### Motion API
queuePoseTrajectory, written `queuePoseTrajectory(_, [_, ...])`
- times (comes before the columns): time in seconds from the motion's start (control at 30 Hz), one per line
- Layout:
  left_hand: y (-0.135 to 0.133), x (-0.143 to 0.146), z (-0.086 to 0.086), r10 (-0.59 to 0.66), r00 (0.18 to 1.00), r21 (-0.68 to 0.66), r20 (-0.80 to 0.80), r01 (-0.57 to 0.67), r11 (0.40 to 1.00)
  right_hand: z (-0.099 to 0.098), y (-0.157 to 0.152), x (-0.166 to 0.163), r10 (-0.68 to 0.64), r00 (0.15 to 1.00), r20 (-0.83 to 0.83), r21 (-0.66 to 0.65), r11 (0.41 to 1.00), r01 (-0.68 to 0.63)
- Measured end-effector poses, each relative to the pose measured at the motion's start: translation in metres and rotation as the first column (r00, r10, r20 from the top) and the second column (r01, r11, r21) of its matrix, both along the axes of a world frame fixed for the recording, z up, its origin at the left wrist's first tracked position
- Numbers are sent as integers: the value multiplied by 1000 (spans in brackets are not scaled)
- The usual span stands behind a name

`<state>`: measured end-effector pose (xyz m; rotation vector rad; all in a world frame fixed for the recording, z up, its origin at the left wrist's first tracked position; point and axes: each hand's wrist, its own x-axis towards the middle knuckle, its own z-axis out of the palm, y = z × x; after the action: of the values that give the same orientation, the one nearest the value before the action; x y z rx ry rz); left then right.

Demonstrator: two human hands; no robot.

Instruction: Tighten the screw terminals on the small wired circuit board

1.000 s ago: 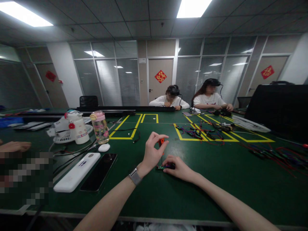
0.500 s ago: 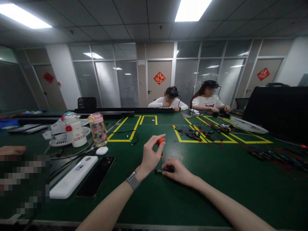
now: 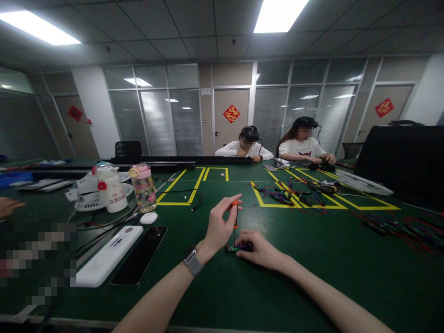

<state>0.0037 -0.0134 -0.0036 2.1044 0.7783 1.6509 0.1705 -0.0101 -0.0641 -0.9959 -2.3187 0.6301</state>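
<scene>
My left hand (image 3: pixel 218 227) pinches the orange handle of a small screwdriver (image 3: pixel 235 213) that stands upright, tip down on a small green circuit board (image 3: pixel 231 249) lying on the green table (image 3: pixel 312 268). My right hand (image 3: pixel 258 249) rests on the table with its fingers closed on the right end of that board, holding it still. A watch is on my left wrist.
To the left lie a black phone (image 3: pixel 140 261), a white power bank (image 3: pixel 109 255), a white earbud case (image 3: pixel 149 218), a pink-lidded bottle (image 3: pixel 143 187) and a white jug (image 3: pixel 108 187). Coloured wires (image 3: pixel 294 194) sprawl in the yellow-taped areas. Two people sit at the far side; another person's hand (image 3: pixel 9 206) shows at left.
My left fingers have shifted slightly on the screwdriver handle, as in turning it. The view has shifted a little. The hand at the far left has drawn back toward the edge.
</scene>
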Motion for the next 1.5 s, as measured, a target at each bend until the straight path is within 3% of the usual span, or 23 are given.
queuePoseTrajectory(0.2, [0, 0, 1, 200, 980, 134, 8, -199, 971, -5, 2, -1, -8, 1000, -6, 9, 1000, 8])
queuePoseTrajectory(0.43, [-1, 0, 2, 9, 1000, -17, -1, -9, 1000, -6, 1, -4, -30, 1000, -8, 5, 1000, 30])
queuePoseTrajectory(0.67, [0, 0, -2, 184, 983, 120, -12, -182, 976, -6, 0, -7, -82, 996, -21, 18, 996, 83])
queuePoseTrajectory(0.87, [0, 0, -1, 18, 999, 21, -45, -17, 1000, -6, 1, -7, -97, 995, -24, 30, 995, 97])
queuePoseTrajectory(1.13, [1, 1, -2, 207, 978, 119, -35, -202, 972, -4, 1, -7, -136, 991, -1, 30, 990, 136])
queuePoseTrajectory(1.33, [4, -1, -4, 69, 997, 23, -20, -69, 997, -5, 1, -7, -120, 993, -25, 26, 992, 120])
queuePoseTrajectory(1.5, [3, 0, -2, 169, 985, 79, -18, -167, 983, -7, 2, -6, -115, 993, -22, 23, 993, 115])
